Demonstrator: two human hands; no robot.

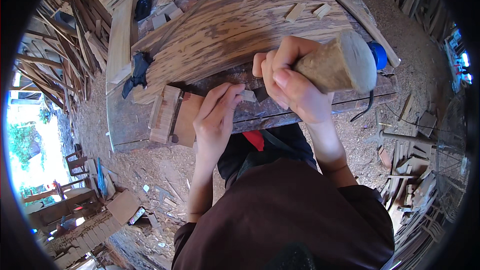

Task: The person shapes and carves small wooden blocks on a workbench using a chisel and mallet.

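My right hand (295, 80) is closed around a thick, tapered tan cylinder (327, 67). Its wide, flat round end faces up and to the right, while its narrower end is hidden in my fist. Between the fingertips of my left hand (217, 112) is a small pale wood block (247, 95), pinched low over the near part of the worktable (130, 130). A small dark flat piece (260, 93) shows between that block and my right hand; I cannot tell what it belongs to. Beside my left wrist lie a brown flat piece (189, 115) and stacked wood strips (165, 112).
A wide streaked board (225, 30) covers much of the table, with two small wood blocks (295, 13) on it. A black crumpled thing (136, 74) lies at its left end. Something blue (378, 55) sits behind the cylinder. Scrap wood piles (415, 185) flank the table.
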